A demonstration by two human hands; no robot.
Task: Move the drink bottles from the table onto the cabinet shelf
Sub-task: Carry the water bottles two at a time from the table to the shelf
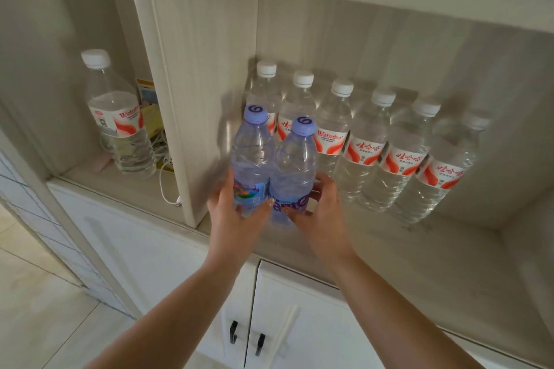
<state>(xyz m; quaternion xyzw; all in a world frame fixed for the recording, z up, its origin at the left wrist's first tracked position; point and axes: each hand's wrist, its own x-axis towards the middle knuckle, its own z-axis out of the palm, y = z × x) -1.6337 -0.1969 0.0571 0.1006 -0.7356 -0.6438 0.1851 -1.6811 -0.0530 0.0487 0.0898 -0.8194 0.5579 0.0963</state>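
Note:
Two purple-capped, blue-tinted water bottles stand side by side at the front left of the cabinet shelf. My left hand grips the left purple bottle low on its label. My right hand grips the right purple bottle from its right side. Whether their bases touch the shelf is hidden by my hands. Behind them a row of several clear white-capped bottles with red-and-white labels runs along the shelf toward the right.
A vertical divider panel stands just left of the purple bottles. In the left compartment are one clear white-capped bottle, papers and a white cable. White cabinet doors with black handles lie below the shelf.

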